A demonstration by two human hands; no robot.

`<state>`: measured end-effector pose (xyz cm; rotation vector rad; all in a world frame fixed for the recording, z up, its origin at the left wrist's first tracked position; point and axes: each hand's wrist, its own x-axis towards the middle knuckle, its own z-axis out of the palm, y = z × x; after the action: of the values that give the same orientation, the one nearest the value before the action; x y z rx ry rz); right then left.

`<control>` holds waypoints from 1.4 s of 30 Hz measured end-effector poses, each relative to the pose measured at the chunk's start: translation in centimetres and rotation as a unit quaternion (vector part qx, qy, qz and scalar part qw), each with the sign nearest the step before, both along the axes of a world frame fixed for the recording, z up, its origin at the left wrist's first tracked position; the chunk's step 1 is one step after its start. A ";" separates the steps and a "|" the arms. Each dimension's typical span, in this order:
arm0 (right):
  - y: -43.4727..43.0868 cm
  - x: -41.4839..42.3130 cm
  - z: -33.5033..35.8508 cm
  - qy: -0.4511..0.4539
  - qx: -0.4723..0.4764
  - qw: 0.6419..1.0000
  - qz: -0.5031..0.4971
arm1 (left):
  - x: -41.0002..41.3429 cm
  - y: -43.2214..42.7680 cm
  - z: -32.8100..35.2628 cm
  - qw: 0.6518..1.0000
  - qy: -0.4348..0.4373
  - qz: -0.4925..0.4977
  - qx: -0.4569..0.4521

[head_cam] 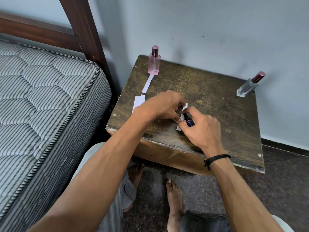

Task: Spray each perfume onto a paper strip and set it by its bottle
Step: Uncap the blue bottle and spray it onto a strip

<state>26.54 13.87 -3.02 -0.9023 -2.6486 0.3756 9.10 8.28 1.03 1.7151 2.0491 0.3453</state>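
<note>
A pink perfume bottle (154, 61) stands at the table's far left corner with a white paper strip (147, 83) lying in front of it. A clear bottle with a dark red cap (250, 85) stands at the far right corner. A small stack of paper strips (138, 102) lies at the left edge. Over the table's middle, my right hand (201, 127) is closed around a small dark blue bottle (188, 121). My left hand (164, 105) pinches a white strip (181, 118) right against that bottle's top. What else my left fingers hold is hidden.
The worn wooden table (209, 101) stands against a grey wall. A striped mattress (46, 101) on a dark wooden bed frame (83, 27) borders it on the left. My bare feet (173, 196) rest on the dark floor below the table's front edge.
</note>
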 end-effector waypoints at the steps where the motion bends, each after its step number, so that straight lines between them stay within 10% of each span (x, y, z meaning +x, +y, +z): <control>1: 0.0 0.0 0.0 0.001 0.001 1.000 0.001 | 0.0 0.0 0.0 1.000 0.000 0.001 0.000; 34: 1.3 0.8 2.1 -0.026 -0.128 0.989 0.068 | -0.8 -0.3 -0.3 0.999 -0.029 0.009 -0.011; 42: 0.9 0.6 0.9 0.091 -0.131 0.987 0.015 | -0.9 -0.7 0.2 0.999 -0.046 0.019 -0.022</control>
<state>27.13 14.77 -2.13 -0.8567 -2.4843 0.7885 8.23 7.58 1.27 1.6053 2.0106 0.3810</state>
